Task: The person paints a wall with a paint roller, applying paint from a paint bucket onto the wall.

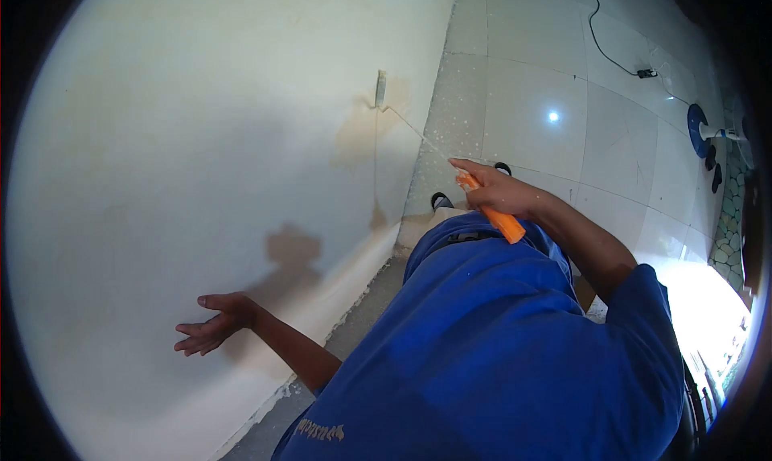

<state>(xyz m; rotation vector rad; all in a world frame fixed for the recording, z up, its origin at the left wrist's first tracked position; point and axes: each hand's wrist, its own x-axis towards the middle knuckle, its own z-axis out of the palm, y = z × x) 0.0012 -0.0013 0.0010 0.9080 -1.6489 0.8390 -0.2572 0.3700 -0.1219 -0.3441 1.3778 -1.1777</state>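
Note:
My right hand (pixel 511 194) is closed round the orange handle (pixel 503 222) of a small paint roller. From the handle a thin metal rod (pixel 418 133) runs out to the narrow roller head (pixel 380 89), which lies upright against the pale wall (pixel 241 75). Round the roller head, a beige patch (pixel 350 139) marks the wall. My left hand (pixel 213 324) hangs open in front of the wall at lower left, fingers spread, holding nothing. Its shadow and that of my head fall on the wall beside it.
The tiled floor (pixel 531 99) carries pale specks along the wall. A black cable (pixel 595 26) runs to a plug (pixel 646 73). At far right are a round blue base (pixel 698 131) and dark footwear (pixel 714 171). Strong light glares at lower right.

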